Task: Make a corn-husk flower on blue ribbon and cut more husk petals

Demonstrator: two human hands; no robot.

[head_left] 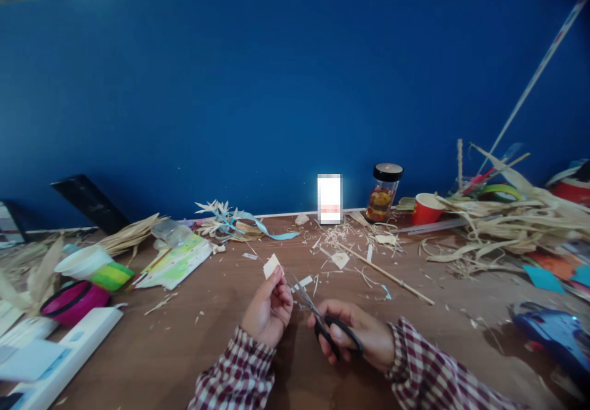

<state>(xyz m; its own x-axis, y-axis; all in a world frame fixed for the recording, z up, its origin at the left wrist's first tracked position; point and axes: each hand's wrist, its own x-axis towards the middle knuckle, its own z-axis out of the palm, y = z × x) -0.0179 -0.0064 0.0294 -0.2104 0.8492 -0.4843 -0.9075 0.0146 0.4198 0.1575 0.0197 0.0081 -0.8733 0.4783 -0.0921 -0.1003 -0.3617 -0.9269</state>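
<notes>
Between thumb and fingers, my left hand point(270, 308) pinches a small pale cream piece point(271, 265), which looks like paper or dried husk. My right hand point(353, 330) grips a pair of scissors point(306, 299) by its black handles. The blades are slightly apart and point up and left, close to the left fingertips. I cannot tell whether they touch the cream piece. Beyond the hands, a thin wooden stick point(387, 273) and a pale scrap point(340, 259) lie on the brown table point(221, 318) among fine shavings.
A dark-lidded jar point(381, 198) and a red paper cup point(427, 209) stand by the blue partition point(258, 90). Dried husks point(502, 219) pile up at right, above a blue tool point(553, 333). At left lie a power strip point(69, 361), a magenta pouch point(76, 302) and a light-blue ribbon point(271, 228).
</notes>
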